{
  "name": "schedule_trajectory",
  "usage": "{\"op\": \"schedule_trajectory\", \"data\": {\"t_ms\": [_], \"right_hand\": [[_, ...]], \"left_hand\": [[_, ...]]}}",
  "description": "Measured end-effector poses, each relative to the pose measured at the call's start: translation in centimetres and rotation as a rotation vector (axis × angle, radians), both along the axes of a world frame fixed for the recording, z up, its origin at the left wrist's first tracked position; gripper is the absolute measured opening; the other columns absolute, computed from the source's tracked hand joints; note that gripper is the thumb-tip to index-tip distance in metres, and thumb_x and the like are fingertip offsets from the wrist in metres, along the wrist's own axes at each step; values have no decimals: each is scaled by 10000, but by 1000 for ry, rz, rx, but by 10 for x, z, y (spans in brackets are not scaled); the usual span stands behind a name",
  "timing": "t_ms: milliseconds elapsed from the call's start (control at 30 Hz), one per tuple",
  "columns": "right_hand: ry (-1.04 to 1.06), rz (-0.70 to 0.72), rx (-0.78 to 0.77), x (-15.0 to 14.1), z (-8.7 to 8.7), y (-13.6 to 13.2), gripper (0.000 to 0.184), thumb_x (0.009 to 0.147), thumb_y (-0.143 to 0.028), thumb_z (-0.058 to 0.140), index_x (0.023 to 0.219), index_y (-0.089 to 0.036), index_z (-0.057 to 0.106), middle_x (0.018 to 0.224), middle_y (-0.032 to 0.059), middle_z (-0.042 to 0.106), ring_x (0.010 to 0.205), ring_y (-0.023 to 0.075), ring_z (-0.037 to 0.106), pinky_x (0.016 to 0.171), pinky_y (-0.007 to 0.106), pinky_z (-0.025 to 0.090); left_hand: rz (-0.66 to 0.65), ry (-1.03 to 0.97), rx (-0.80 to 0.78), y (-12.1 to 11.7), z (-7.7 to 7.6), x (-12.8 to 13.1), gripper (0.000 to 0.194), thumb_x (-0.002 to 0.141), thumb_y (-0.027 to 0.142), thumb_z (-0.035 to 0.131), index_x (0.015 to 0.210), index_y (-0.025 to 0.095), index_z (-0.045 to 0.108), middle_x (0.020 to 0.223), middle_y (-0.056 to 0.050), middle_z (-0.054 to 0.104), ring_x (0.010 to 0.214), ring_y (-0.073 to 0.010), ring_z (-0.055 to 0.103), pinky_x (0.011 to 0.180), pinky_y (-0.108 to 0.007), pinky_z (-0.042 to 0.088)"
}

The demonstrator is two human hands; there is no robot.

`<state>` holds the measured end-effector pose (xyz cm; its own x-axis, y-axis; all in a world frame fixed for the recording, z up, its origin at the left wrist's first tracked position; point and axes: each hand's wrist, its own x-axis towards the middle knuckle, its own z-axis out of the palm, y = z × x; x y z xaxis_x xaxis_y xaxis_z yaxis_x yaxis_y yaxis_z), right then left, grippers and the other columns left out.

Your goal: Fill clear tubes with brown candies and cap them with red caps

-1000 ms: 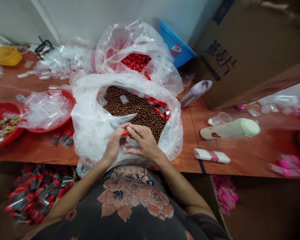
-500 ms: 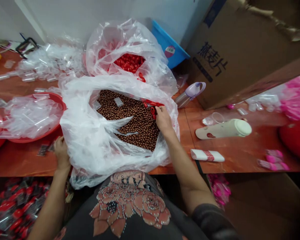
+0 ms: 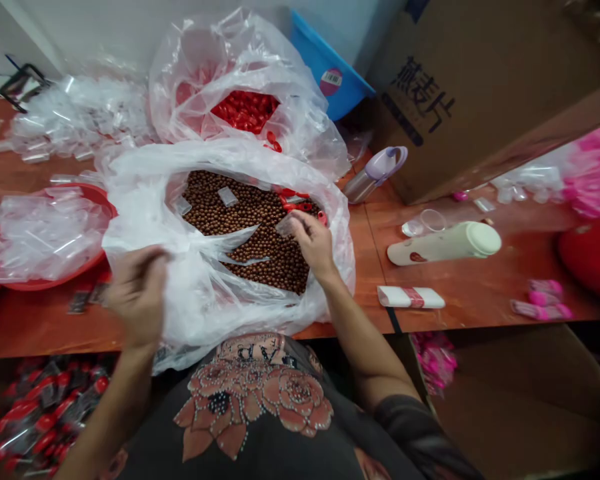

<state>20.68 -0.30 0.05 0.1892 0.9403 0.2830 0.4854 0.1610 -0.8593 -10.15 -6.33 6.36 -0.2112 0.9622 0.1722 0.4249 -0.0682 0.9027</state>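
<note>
Three characters (image 3: 423, 93), 燕麦片, on carton (image 3: 490, 87)

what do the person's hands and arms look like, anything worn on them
No gloves on the left hand or right hand, and no watch at either wrist. A short dark sleeve ends near the right elbow; the left sleeve can't be made out. The left hand is too blurred to check for rings.

The single head view looks from the person's own head, forward and steeply down. It is placed close above the shirt (image 3: 255, 420), which fills the bottom middle, and it faces across the table (image 3: 370, 257) toward the wall (image 3: 95, 30). The white bag (image 3: 195, 300) lies within arm's reach, near the centre.
</note>
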Motion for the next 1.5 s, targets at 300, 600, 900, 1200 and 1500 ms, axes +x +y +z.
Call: {"op": "schedule_trajectory", "data": {"t_ms": [300, 600, 900, 1200, 1500], "right_hand": [[-27, 165, -126, -20, -13, -17, 270, 956, -409, 503, 1062, -216, 660, 1012, 61, 692, 963, 204, 647, 895, 381, 549], [-418, -30, -76, 22, -37, 38, 337, 934, -315, 538, 1234, -208, 648, 1124, 121, 692, 1075, 299, 588, 1004, 509, 456], [303, -231, 49, 31, -25, -8, 445, 975, -457, 478, 1394, -306, 478, 1178, 58, 662, 1052, 188, 663, 849, 347, 574], [632, -251, -129, 27, -16, -39, 420, 888, -438, 617, 1290, -332, 556, 1104, 20, 643, 881, 132, 655, 464, 159, 504], [699, -145, -217, 17, -13, -47, 400, 911, -443, 595, 1291, -325, 553, 984, -11, 641, 638, 78, 641, 422, 170, 436]], "left_hand": [[-520, -257, -562, 67, -59, 107, 343, 721, 384, 737, 980, 161, 760, 883, -79, 732, 711, -193, 650, 660, -313, 527], [-408, 86, -473, 104, -81, 134, 116, 672, 306, 766, 716, 199, 756, 553, -5, 623, 528, -156, 534, 556, -269, 370], [-457, -324, -527, 112, -101, 167, 163, 719, 288, 751, 781, 145, 704, 707, -14, 670, 581, -119, 588, 532, -234, 500], [-446, -605, -639, 109, -96, 173, 232, 668, 212, 800, 854, 127, 690, 796, -9, 667, 671, -100, 603, 608, -245, 563], [-462, -780, -568, 75, -41, 131, 392, 680, 319, 841, 1015, 158, 716, 1044, -50, 730, 856, -130, 667, 760, -256, 579]]}}
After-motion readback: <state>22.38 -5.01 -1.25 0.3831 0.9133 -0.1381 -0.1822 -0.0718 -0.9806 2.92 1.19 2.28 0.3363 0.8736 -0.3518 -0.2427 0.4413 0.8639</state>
